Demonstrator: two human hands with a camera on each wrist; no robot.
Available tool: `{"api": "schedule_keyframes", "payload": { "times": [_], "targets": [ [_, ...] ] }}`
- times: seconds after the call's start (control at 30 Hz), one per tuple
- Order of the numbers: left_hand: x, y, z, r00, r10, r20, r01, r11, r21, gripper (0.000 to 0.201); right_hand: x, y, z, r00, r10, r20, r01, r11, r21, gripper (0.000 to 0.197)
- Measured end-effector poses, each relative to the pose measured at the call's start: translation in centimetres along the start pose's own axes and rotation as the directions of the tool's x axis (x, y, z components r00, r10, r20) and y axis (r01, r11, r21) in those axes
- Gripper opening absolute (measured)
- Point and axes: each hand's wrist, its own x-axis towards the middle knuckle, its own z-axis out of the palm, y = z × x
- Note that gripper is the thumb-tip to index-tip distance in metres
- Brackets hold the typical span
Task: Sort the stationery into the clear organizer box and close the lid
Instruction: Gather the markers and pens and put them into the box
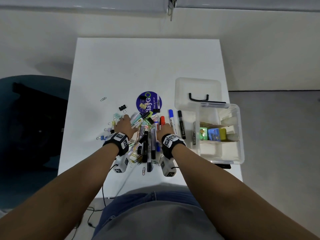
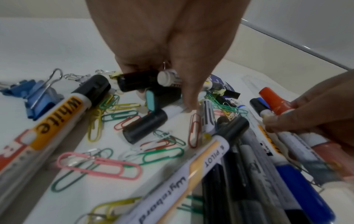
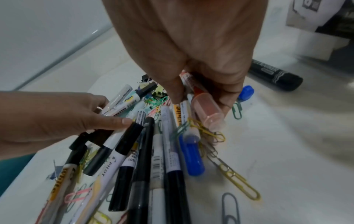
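A heap of markers, pens and coloured paper clips lies mid-table. My left hand is on its left side; in the left wrist view its fingers curl round two markers, one with a black cap, one with a white end. My right hand grips a red-capped marker together with a white-barrelled one at the heap's right side. The clear organizer box stands to the right, holding colourful small blocks, its lid lying open behind it.
A blue marker and a black marker lie between the heap and the box. A round purple disc sits behind the heap, with a black binder clip and a lone paper clip further left. A teal chair stands left of the table.
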Motion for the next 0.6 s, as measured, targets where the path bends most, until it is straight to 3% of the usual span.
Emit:
{"api": "schedule_keyframes", "payload": {
  "times": [0.13,0.23,0.37,0.5,0.6],
  "targets": [
    [-0.6,0.2,-0.2,1.0,0.002,-0.013,-0.002,1.0,-0.011,0.047,-1.1,-0.2,-1.4,1.0,-0.012,0.016,0.011,0.996,0.091,0.035],
    [-1.4,0.3,-0.5,0.999,-0.008,-0.046,0.007,1.0,-0.013,0.04,-2.4,0.0,-3.6,0.985,-0.161,0.06,0.15,0.978,0.147,0.028],
    [-3.2,1.2,-1.8,0.995,-0.031,-0.092,0.011,0.978,-0.21,0.036,-5.1,0.5,-7.5,0.914,-0.389,0.115,0.349,0.899,0.265,0.018],
    [-5.6,3.5,-3.6,0.988,0.064,-0.142,-0.111,0.93,-0.352,0.043,-8.7,1.4,-12.5,0.839,-0.54,0.061,0.491,0.801,0.343,0.019],
    [-7.6,6.2,-4.7,0.968,0.214,-0.13,-0.248,0.878,-0.409,0.041,-10.5,3.8,-16.7,0.772,-0.625,0.114,0.608,0.779,0.154,0.015]
  ]
}}
